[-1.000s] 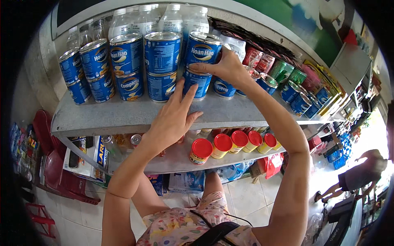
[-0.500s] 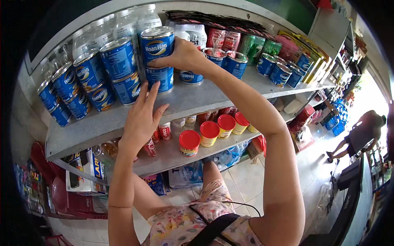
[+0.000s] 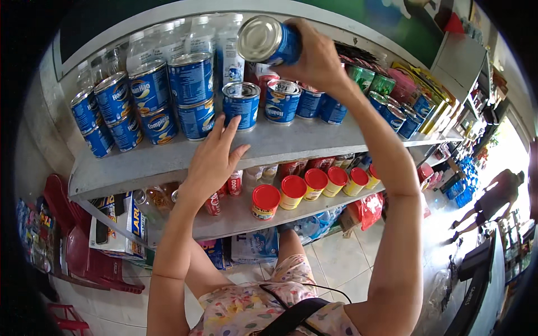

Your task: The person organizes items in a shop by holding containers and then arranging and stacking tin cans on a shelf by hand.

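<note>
High over the upper shelf, my right hand (image 3: 320,59) grips a blue can (image 3: 262,40) from its right side. The can is tipped, so its round silver end shows. Below it a single blue can (image 3: 241,105) stands upright on the grey shelf (image 3: 224,150). In front of that can is my left hand (image 3: 212,157), fingers spread and holding nothing; I cannot tell whether the fingertips touch it. To the left, blue cans (image 3: 193,92) stand stacked two high in a row. Another blue can (image 3: 282,106) stands just right of the single one.
Clear plastic bottles (image 3: 200,39) line the back behind the stacks. Red-lidded tubs (image 3: 265,203) and red drink cans stand on the lower shelf. Red plastic chairs (image 3: 89,252) are at the left. On the far right, a person (image 3: 496,193) is bending in the aisle.
My right hand has lifted the top can off its stack, up and to the right, tilting it. The lower can stays on the shelf. My left hand remains in front of it.
</note>
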`<state>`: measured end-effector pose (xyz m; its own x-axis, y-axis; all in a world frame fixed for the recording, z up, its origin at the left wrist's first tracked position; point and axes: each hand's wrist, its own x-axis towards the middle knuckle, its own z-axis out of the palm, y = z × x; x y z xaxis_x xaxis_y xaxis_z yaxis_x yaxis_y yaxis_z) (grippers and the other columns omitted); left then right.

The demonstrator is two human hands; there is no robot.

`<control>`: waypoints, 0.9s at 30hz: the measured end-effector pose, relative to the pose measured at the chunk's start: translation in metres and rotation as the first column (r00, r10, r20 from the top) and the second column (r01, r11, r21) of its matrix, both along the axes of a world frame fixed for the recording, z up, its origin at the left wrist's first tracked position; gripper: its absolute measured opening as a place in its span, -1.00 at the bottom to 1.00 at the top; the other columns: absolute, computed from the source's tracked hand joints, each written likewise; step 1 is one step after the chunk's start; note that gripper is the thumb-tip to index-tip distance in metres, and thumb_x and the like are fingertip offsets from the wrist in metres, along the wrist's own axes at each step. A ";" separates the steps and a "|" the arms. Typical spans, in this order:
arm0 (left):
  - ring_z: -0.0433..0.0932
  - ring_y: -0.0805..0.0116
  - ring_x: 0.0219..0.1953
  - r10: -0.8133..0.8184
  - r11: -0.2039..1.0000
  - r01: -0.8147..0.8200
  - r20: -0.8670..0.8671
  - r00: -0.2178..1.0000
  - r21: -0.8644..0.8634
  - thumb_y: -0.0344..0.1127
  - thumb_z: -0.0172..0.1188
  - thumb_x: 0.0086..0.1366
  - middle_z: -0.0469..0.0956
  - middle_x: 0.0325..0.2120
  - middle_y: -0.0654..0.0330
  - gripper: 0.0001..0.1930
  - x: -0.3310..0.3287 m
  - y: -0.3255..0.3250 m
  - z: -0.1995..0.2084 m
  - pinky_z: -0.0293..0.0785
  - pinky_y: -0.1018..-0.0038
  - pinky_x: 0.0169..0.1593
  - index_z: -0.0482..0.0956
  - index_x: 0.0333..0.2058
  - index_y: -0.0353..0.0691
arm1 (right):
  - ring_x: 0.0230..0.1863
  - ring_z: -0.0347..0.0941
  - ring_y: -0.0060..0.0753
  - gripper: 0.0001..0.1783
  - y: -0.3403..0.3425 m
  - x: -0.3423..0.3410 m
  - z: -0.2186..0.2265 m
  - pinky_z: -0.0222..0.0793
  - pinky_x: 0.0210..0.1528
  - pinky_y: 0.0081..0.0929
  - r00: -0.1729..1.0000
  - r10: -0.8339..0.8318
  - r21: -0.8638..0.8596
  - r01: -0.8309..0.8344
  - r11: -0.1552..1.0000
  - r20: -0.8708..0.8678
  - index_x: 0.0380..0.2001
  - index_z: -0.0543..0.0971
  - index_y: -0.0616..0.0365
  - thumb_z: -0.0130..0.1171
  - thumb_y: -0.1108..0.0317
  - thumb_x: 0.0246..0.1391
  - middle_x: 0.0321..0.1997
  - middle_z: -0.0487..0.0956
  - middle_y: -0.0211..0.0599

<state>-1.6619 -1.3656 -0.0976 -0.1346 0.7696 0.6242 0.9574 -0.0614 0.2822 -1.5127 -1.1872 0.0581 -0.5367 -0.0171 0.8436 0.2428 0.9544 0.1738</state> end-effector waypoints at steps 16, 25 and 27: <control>0.37 -0.25 0.07 -0.016 0.999 0.017 -0.027 1.000 0.038 -0.07 0.08 0.30 0.21 0.16 -0.29 -0.42 -0.002 0.002 -0.003 0.37 0.11 0.08 0.21 0.21 -0.21 | 0.16 0.28 -0.46 -0.49 -0.008 -0.049 0.015 -0.09 0.38 -0.02 0.815 -0.499 0.886 -0.040 0.462 0.297 -0.01 0.33 -0.13 0.20 0.40 -0.08 0.16 0.34 -0.47; 0.38 -0.25 0.06 -0.011 1.000 0.011 0.009 1.000 0.001 -0.09 0.09 0.29 0.22 0.15 -0.29 -0.43 -0.002 -0.001 -0.003 0.38 0.13 0.07 0.22 0.21 -0.19 | 0.20 0.25 -0.40 -0.44 -0.021 -0.049 0.012 -0.02 0.36 -0.12 0.799 -0.470 0.833 -0.066 0.550 0.374 0.02 0.31 -0.12 0.23 0.41 -0.10 0.18 0.32 -0.40; 0.39 -0.25 0.05 -0.018 0.999 0.018 0.013 1.000 0.036 -0.08 0.08 0.30 0.23 0.15 -0.29 -0.43 -0.003 0.001 -0.002 0.39 0.14 0.06 0.23 0.20 -0.19 | 0.20 0.25 -0.41 -0.43 -0.023 -0.055 0.012 0.00 0.35 -0.13 0.792 -0.484 0.837 -0.061 0.545 0.373 0.02 0.31 -0.13 0.24 0.40 -0.11 0.19 0.32 -0.40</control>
